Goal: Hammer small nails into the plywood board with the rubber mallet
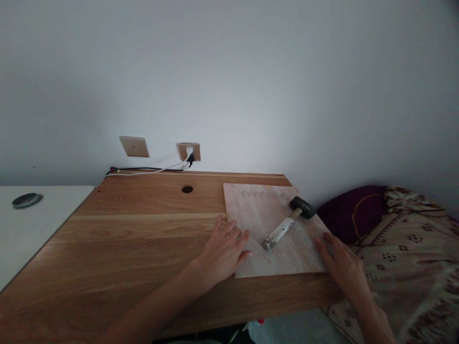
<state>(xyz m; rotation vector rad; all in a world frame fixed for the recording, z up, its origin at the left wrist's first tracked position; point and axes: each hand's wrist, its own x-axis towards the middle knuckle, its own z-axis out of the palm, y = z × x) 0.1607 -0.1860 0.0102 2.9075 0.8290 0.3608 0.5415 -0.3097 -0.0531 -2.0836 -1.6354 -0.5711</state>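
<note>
A pale, scuffed flat board (265,263) lies on the wooden desk at its right end. On top of it rests a mallet with a black head (303,207) and a white-wrapped handle (278,233), tilted diagonally toward me. My left hand (227,246) lies over the board's left edge, fingers spread, palm down. Along the right edge, my right hand (339,260) touches the board with its fingers stretched out. Neither hand is on the mallet.
The wooden desk (143,248) meets the wall and has a cable hole (187,189). Cables run from a wall socket (195,152) along its back edge. At left is a white surface with a round grommet (27,200). Right of the desk lie patterned fabric (401,253) and a purple cushion (353,212).
</note>
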